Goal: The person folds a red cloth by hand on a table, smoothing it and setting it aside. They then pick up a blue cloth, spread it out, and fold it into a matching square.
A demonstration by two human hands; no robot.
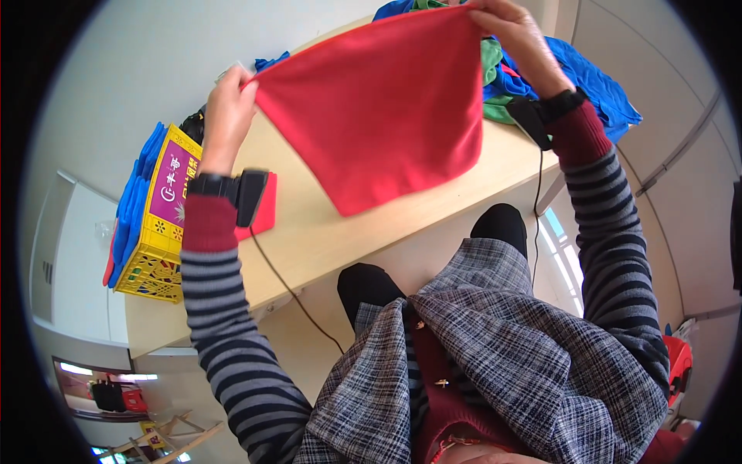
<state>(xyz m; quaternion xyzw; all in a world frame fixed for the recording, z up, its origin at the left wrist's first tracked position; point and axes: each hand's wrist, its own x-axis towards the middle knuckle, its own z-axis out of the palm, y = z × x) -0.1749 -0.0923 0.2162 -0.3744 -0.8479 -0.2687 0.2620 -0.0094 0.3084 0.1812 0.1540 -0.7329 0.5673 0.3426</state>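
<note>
A plain red cloth (386, 108) hangs stretched between my two raised hands above the table, its lower edge drooping free. My left hand (229, 108) pinches one upper corner between thumb and fingers. At the opposite upper corner, my right hand (516, 35) grips the cloth, higher and farther from me. Beside my left wrist, a folded red cloth (267, 207) lies on the table, partly covered by the black device strapped there. Behind my right hand is a heap of blue and green cloths (572, 77), partly hidden by the red one.
At the left end of the light wooden table (317, 247) stands a yellow crate (151, 267) with a purple panel and folded blue cloths (139, 193) along its side. Cables (290, 290) hang from both wrist devices. A red object (679, 363) sits at the far right.
</note>
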